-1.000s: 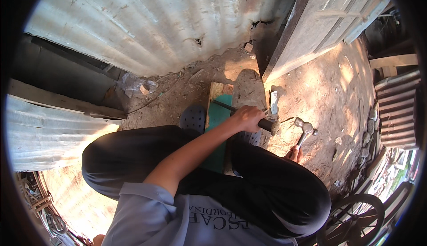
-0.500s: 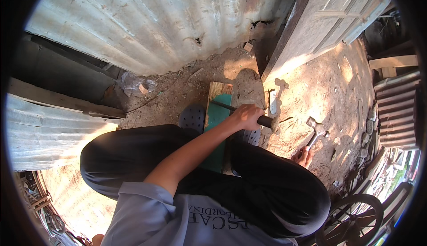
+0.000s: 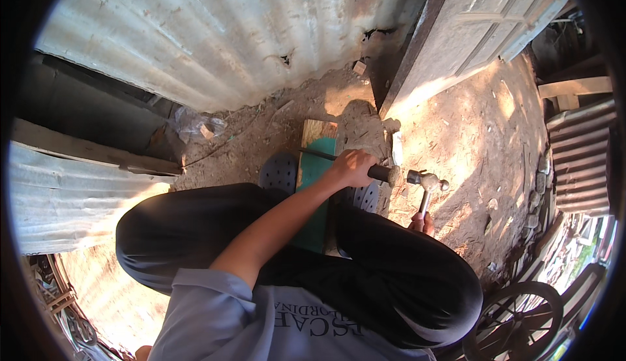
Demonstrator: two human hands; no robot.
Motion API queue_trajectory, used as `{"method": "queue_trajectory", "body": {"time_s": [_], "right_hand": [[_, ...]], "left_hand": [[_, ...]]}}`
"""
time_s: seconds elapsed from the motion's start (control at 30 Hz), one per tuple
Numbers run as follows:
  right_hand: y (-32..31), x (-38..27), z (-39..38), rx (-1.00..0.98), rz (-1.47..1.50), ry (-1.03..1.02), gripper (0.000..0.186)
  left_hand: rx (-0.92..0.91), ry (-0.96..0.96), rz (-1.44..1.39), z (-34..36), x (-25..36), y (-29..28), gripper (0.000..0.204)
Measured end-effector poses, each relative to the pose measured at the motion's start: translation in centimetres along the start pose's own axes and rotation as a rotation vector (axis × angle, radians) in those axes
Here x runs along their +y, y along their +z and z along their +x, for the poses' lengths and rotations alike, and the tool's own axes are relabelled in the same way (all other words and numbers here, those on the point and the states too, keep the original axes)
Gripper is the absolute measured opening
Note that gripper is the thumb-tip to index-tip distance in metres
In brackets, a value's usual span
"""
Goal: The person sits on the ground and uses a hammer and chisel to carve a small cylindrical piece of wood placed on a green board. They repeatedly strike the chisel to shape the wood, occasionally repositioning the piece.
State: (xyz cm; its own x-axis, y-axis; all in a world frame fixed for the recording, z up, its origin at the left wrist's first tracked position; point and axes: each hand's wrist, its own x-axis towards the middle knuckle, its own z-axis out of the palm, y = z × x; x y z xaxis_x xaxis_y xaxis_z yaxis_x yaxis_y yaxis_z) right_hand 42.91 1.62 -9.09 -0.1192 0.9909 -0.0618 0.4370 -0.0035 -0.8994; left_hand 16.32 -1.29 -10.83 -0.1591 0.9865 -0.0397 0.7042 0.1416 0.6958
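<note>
My left hand is closed on a dark chisel, whose thin end lies at the left edge of a green-painted board with a bare wood end, between my grey perforated clogs. The chisel's thick end sticks out to the right of my fist. My right hand, beside my right knee, is wrapped round the handle of a ball-peen hammer; the hammer head stands just right of the chisel's end, a small gap apart.
A corrugated metal wall stands ahead, a wooden door at upper right, metal sheeting at left and right. A plastic bag lies on the dirt ground; a spoked wheel is at lower right.
My right hand and hammer swung out to the right half a second ago and are now back left, beside the chisel's end. My left hand and chisel shifted slightly left.
</note>
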Motion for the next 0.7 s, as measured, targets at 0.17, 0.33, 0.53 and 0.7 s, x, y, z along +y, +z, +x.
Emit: {"method": "queue_trajectory", "body": {"time_s": [0.17, 0.33, 0.53, 0.7], "right_hand": [[0.2, 5.4, 1.5, 0.202, 0.131, 0.009, 0.035], [-0.4, 0.7, 0.4, -0.141, 0.011, 0.094, 0.037], [-0.6, 0.1, 0.3, -0.096, 0.124, 0.153, 0.036], [-1.1, -0.1, 0.7, -0.013, 0.38, 0.092, 0.028]], "left_hand": [[-0.032, 0.014, 0.022, 0.0, 0.7, -1.1, 0.025], [-0.045, 0.052, 0.03, 0.2, 1.9, -1.1, 0.023], [-0.024, 0.069, -0.012, 0.4, 1.9, -0.8, 0.027], [-0.019, 0.033, -0.048, 0.5, 1.3, -0.8, 0.022]]}}
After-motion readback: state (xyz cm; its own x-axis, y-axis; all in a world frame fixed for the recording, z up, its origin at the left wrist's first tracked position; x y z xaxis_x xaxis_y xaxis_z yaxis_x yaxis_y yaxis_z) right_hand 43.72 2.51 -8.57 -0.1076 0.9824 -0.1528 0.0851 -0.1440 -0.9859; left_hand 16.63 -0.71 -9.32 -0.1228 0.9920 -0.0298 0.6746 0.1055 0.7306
